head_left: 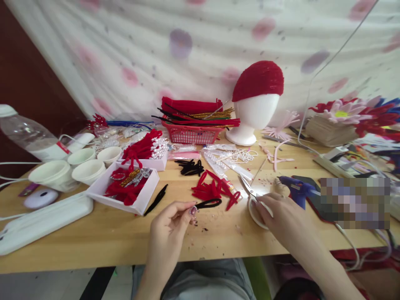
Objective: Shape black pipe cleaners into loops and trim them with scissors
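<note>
Right now the black chenille loop [208,203] lies on the counter [109,237], its near end pinched between the thumb and forefinger of the left hand [170,223], whose fingers [190,208] are clamped on it. Just beside it the right hand [278,216] rests palm-down over a white ring [254,214] that holds a pair of scissors [246,187], blades pointing away; its fingers lie loosely spread on the ring's rim, gripping nothing that I can see.

Behind the loop sits a heap of red chenille pieces [214,189], and further left a white box [123,193] of red trims. A blue glue gun [295,189] lies close beside the right hand, its nozzle toward the scissors.

Risks, as I judge them: the pinch is only at the very tip, so the loop could slip free or uncurl. The right wrist could brush the glue gun's nozzle, which may be hot. A careless grab at the scissors could meet the blades.
</note>
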Demonstrator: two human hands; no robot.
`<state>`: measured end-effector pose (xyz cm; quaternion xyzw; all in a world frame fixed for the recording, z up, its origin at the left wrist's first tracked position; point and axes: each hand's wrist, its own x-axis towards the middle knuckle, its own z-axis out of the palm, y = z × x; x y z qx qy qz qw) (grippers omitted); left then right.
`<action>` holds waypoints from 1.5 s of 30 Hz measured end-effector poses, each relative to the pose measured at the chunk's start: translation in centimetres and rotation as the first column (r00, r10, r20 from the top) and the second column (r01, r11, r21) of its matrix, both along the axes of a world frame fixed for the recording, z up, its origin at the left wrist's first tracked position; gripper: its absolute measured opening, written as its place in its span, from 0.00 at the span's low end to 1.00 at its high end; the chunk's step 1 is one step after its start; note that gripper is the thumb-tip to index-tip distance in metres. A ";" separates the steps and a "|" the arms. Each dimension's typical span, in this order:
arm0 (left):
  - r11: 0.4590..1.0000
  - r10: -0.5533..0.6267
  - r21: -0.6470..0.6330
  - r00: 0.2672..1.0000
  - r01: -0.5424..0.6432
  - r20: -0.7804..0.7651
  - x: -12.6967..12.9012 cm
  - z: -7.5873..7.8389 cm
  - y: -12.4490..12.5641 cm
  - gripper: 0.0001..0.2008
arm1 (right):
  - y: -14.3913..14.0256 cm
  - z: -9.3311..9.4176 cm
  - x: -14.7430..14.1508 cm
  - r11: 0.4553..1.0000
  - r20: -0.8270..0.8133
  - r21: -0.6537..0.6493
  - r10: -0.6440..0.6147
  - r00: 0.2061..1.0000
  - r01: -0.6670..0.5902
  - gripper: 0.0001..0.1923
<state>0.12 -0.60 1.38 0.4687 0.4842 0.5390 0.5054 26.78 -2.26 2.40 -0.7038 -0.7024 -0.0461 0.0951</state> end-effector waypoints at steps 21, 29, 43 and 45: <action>0.939 0.101 -0.340 0.904 0.051 0.415 0.8 1.0 0.2 0.16 | -0.6 -1.1 -10.3 0.922 -0.845 0.372 0.383 0.374 -0.106 0.08; 0.945 0.111 -0.316 0.824 0.086 0.556 1.2 0.6 1.2 0.12 | -0.7 -1.6 -10.7 0.969 -0.967 0.191 0.212 0.140 -0.155 0.11; 0.958 0.248 -0.214 0.924 -0.189 0.292 1.8 -0.4 0.7 0.13 | -0.3 -1.8 -10.9 0.879 -0.775 0.468 0.458 0.436 -0.091 0.29; 0.959 0.247 -0.212 0.925 -0.190 0.288 1.8 -0.4 0.6 0.14 | -0.5 -1.8 -10.8 0.865 -0.747 0.489 0.480 0.460 -0.109 0.29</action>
